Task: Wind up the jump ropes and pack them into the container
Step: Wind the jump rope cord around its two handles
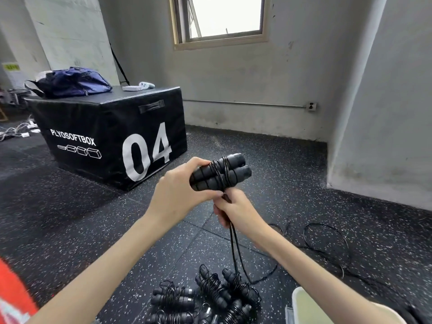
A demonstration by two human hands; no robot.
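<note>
Left hand (177, 190) clamps paired handles (221, 171) together at chest height, keeping coils tight. Right hand (236, 211) fisted round cord (235, 244), feeding slack. Wound ropes (201, 300) piled on floor beside container (304, 305).

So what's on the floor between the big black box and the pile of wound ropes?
Head view: only bare speckled floor separates the box from the rope pile; the left forearm crosses above it.

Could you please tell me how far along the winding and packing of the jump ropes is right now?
Done: several wound ropes lie piled on the floor. In hand: the left hand holds a pair of handles with a few turns around them, while the right hand feeds the cord. Left: most of that cord still trails loose, and the pale container shows no ropes inside where visible.
</note>
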